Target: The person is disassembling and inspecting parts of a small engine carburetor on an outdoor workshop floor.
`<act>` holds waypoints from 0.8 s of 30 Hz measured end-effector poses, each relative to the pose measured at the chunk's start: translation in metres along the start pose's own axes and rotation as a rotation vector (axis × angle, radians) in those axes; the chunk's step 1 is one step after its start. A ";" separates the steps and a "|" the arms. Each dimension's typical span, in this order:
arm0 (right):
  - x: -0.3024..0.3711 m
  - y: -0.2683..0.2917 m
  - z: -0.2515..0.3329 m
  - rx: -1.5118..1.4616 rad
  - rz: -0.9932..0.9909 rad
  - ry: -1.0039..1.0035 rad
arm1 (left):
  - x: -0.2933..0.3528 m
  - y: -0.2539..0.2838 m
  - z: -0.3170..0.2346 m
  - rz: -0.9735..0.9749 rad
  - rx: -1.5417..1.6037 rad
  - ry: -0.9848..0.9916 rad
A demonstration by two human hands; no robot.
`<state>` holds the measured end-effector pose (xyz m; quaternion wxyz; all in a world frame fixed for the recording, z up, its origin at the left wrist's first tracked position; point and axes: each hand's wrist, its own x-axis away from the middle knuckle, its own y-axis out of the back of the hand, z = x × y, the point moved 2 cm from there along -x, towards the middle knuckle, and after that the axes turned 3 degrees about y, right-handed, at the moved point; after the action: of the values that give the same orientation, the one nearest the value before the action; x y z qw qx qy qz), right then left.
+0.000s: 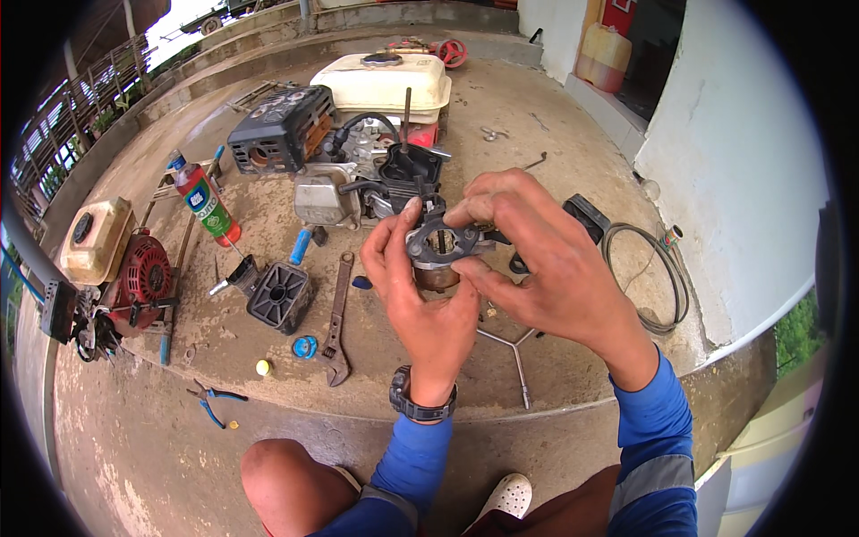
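Observation:
Between my two hands, in front of the engine, is a small carburetor (438,279) with a brownish bowl underneath. A flat dark gasket-like plate (463,240) with a large central opening and smaller holes covers its upper face. My left hand (420,300) is closed round its left side and underside, the thumb low and the fingers up along the edge. From the right, my right hand (550,255) pinches the plate's edge between fingertips and thumb. Just behind stands the partly dismantled engine (358,148), with a black open housing (407,166) nearest my fingertips.
An adjustable wrench (338,313), black air-filter box (280,297), blue cap (305,347) and pliers (215,400) lie left. A red-liquid bottle (206,201) stands near a second engine (143,268). A Y-shaped wrench (517,345) and coiled hose (684,295) lie right, near a wall (734,179).

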<state>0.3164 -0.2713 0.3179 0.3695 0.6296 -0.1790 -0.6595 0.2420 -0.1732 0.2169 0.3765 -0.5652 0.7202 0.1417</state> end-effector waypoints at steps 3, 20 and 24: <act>-0.001 0.001 0.002 0.013 0.001 0.002 | 0.000 0.000 0.001 0.001 0.000 0.004; -0.002 0.011 -0.001 -0.067 -0.165 -0.047 | -0.002 0.001 -0.002 0.014 -0.030 0.011; -0.002 0.004 -0.002 -0.042 -0.113 -0.037 | -0.002 0.002 -0.003 0.000 -0.060 -0.008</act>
<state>0.3193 -0.2726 0.3219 0.3413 0.6186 -0.1359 -0.6945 0.2397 -0.1729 0.2202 0.3624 -0.5756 0.7141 0.1657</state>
